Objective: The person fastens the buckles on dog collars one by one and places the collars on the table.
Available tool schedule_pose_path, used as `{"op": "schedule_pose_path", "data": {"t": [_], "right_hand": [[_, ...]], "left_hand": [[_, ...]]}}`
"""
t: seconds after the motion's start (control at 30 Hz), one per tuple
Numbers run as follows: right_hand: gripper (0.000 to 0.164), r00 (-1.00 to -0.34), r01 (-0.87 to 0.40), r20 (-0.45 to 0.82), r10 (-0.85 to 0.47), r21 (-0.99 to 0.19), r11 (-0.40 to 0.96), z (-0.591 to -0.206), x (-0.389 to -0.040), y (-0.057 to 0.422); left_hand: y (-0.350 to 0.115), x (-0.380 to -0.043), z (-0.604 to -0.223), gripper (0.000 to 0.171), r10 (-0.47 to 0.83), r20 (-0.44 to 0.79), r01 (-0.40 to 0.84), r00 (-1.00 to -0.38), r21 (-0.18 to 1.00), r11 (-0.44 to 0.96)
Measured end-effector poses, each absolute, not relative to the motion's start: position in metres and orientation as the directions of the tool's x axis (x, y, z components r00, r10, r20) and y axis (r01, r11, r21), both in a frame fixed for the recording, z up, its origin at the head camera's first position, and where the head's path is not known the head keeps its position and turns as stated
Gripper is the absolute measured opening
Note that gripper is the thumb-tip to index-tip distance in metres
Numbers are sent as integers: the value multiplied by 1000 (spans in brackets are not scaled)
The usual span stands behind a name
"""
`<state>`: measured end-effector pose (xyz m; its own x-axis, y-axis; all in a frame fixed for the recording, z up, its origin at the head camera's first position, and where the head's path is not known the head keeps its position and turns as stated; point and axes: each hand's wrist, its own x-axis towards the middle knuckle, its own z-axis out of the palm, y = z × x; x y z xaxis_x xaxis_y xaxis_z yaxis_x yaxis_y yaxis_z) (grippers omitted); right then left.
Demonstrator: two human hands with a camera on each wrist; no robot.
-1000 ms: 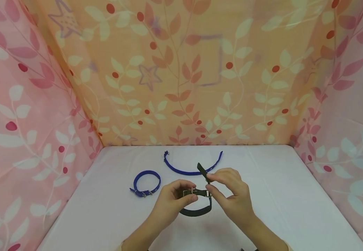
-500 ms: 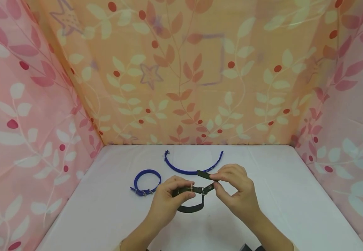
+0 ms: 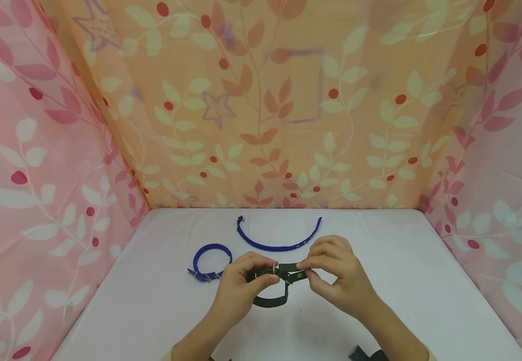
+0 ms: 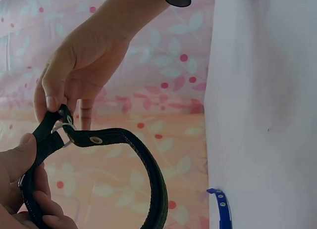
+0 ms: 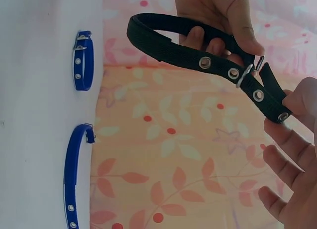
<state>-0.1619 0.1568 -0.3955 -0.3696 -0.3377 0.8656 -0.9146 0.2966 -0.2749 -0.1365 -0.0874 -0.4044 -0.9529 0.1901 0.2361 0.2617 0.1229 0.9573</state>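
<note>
A dark green collar (image 3: 271,302) with metal eyelets is held up in a loop between both hands. My left hand (image 3: 244,281) pinches it at the buckle (image 5: 259,64), thumb in front. The strap runs through a metal keeper ring (image 5: 244,75) beside the buckle. Beyond that ring, my right hand (image 3: 339,273) pinches the strap where it doubles back between thumb and forefinger, its other fingers spread apart. The strap's loose tip (image 3: 288,267) points left, close to the buckle. In the left wrist view, the left fingers cover part of the band.
On the white table (image 3: 152,301), a blue collar (image 3: 215,246) lies fastened in a ring, left of the hands. Behind them a second blue collar (image 3: 272,248) lies unfastened in a curve. Patterned cloth walls (image 3: 261,125) stand at the back and sides. Something black (image 3: 366,355) is at the right wrist.
The right hand has moved slightly right and bent the strap's end over. The loose tip, which pointed up, now lies level towards the buckle. The left hand has shifted slightly left.
</note>
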Motion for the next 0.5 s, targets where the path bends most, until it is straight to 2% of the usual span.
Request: {"op": "schedule_pose_path", "data": {"t": [0.33, 0.5], "right_hand": [[28, -312, -939, 855, -414, -210, 272, -396, -162, 156], [19, -287, -946, 847, -448, -176, 273, -395, -161, 155]], "left_hand": [[-87, -134, -404, 22, 192, 246, 278, -950, 946, 166], [-88, -134, -405, 25, 204, 237, 271, -950, 949, 159]]}}
